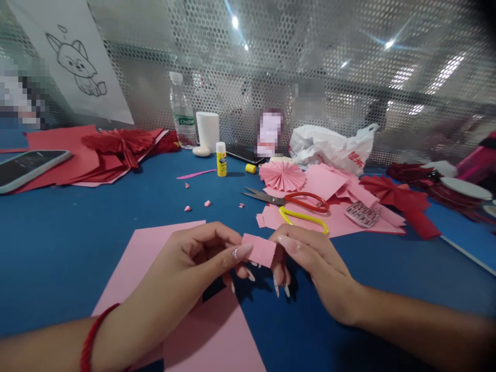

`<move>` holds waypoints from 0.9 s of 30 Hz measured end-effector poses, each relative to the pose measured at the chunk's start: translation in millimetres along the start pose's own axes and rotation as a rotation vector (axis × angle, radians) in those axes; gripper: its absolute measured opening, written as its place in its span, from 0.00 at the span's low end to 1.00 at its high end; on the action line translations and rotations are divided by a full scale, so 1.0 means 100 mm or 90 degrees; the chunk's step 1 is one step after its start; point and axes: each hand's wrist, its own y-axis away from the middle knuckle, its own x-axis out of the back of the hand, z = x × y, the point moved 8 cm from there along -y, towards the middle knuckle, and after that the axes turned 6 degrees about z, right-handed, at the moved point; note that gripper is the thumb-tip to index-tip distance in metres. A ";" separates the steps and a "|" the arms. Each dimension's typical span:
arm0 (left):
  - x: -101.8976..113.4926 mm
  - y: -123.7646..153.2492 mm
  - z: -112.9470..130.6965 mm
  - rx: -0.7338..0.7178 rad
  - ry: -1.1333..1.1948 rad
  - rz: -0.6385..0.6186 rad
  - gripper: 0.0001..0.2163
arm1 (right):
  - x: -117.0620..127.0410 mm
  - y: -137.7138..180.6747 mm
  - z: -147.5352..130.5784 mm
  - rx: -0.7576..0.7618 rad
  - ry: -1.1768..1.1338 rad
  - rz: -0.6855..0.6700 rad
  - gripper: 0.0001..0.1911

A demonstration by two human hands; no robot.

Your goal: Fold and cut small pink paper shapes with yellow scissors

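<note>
A small folded piece of pink paper [260, 250] is held up between my two hands, just above the blue table. My left hand [197, 258] pinches its left end, the thumb lying on top. At the right end, my right hand [313, 258] grips the paper's edge between thumb and fingers; part of those fingers is hidden. Large pink sheets [217, 330] lie flat under my left hand and forearm. Beyond my right hand rest scissors [277, 199] with one red and one yellow handle, blades apart, partly on pink paper.
An uncapped-looking glue stick [221, 160] stands near a yellow cap [250, 169] and a pink pen-like strip [196, 174]. Behind are a water bottle [184, 116] and white bag [333, 147]. Red paper [70, 155] and a phone [31, 168] lie left; a pink paper fan [282, 176] lies right.
</note>
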 end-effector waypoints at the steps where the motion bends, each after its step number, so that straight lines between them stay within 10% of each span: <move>1: 0.00 0.00 0.01 -0.002 -0.002 0.002 0.08 | 0.00 0.00 0.01 -0.007 -0.005 0.000 0.18; 27: 0.06 -0.01 0.14 -0.079 0.003 0.054 0.03 | -0.14 0.04 0.04 0.012 0.048 -0.082 0.07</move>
